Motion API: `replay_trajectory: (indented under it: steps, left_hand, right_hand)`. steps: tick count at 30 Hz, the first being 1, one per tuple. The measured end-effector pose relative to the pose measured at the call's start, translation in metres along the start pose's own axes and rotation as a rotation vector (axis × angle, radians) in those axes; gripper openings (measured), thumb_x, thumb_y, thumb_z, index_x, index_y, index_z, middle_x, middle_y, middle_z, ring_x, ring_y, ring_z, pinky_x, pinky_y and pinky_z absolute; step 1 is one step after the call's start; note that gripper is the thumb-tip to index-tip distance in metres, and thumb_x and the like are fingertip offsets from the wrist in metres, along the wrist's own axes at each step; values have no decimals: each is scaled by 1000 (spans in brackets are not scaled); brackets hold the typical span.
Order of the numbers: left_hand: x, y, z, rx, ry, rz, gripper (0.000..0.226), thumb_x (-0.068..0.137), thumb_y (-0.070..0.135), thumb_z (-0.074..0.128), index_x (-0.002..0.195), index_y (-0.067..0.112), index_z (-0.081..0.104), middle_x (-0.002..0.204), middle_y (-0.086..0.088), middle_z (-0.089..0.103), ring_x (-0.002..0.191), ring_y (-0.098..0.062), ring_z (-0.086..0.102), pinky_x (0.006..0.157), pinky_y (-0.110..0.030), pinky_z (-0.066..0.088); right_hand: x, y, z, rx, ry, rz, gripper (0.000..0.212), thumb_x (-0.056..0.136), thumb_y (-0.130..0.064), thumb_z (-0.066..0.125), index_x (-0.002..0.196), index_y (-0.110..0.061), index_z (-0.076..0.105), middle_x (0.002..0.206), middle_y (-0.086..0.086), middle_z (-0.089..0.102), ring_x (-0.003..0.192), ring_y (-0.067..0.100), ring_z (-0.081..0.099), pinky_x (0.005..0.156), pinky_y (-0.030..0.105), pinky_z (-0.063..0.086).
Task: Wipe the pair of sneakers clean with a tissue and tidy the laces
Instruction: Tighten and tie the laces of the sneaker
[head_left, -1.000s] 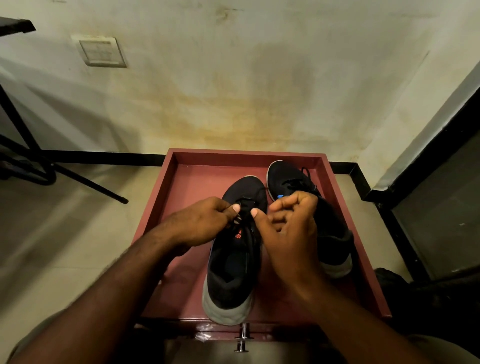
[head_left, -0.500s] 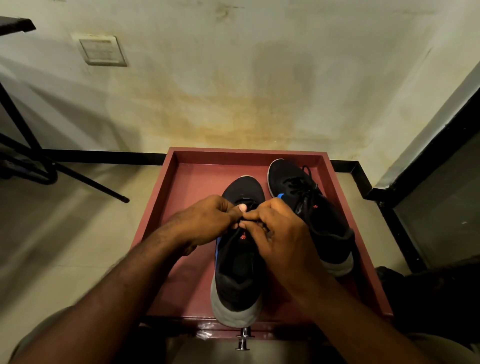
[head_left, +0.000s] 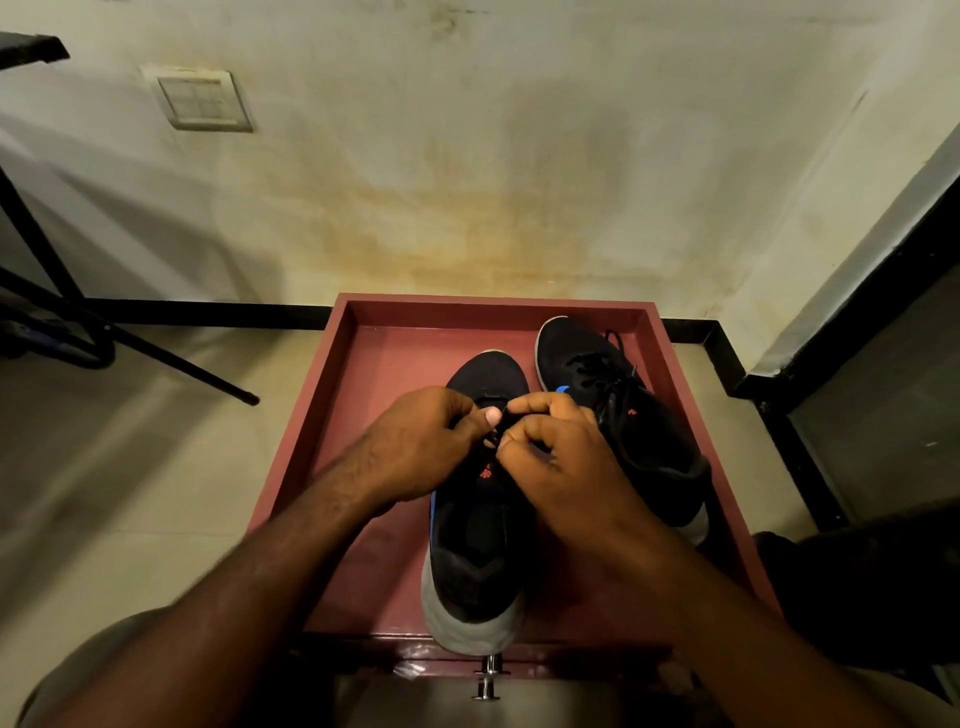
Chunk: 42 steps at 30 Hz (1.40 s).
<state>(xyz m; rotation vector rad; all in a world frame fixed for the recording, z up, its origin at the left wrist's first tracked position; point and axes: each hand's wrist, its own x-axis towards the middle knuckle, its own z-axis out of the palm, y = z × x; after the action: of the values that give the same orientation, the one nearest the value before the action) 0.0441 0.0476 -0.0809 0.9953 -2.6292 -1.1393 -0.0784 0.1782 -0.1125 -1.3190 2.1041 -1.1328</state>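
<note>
Two black sneakers with pale soles stand in a red tray (head_left: 363, 374), toes toward the wall. The left sneaker (head_left: 480, 551) is in the tray's middle, its heel over the near rim. My left hand (head_left: 421, 447) and my right hand (head_left: 566, 457) meet over its lace area, fingers pinched on its black laces (head_left: 493, 410). The right sneaker (head_left: 623, 410) sits beside it at the tray's right, its laces lying loose on top. No tissue is in view.
The tray sits on a low stand with a metal knob (head_left: 488, 675) at the near edge. A stained wall with a switch plate (head_left: 200, 98) rises behind. Black metal legs (head_left: 156, 348) cross the floor at left; a dark door frame (head_left: 810, 395) is at right.
The hands have closed together over the left sneaker's laces; the right hand came off the right sneaker. The left sneaker has slid slightly toward me.
</note>
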Motion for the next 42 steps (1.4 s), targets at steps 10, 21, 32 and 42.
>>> replay_trajectory:
  steps: [10,21,32,42]
  left_hand:
    - [4,-2,-12,146,131,-67,48,106,42,49,89,4,71,69,-11,57,58,-18,47,55,-31,34]
    - [6,-5,-10,195,117,-90,50,107,43,48,85,1,67,67,-11,54,60,-22,48,58,-33,38]
    - [1,-3,-12,-20,89,-64,48,103,45,54,72,10,65,50,7,44,42,-4,37,44,-16,32]
    - [-6,-5,-36,155,60,15,19,90,41,74,92,23,80,85,11,75,79,-1,69,70,-20,50]
  right_hand:
    - [-2,-21,-28,714,480,-104,22,89,-26,66,71,-19,76,89,1,71,87,15,68,80,25,55]
    - [12,35,-95,424,1083,84,44,98,-24,63,141,-14,57,141,14,56,120,17,61,103,35,55]
    - [0,13,4,-285,29,-419,46,98,-34,66,140,-19,61,116,-1,71,105,18,67,91,40,56]
    - [4,14,-26,-293,255,-421,14,103,-22,63,104,-14,75,95,1,69,87,18,67,77,39,56]
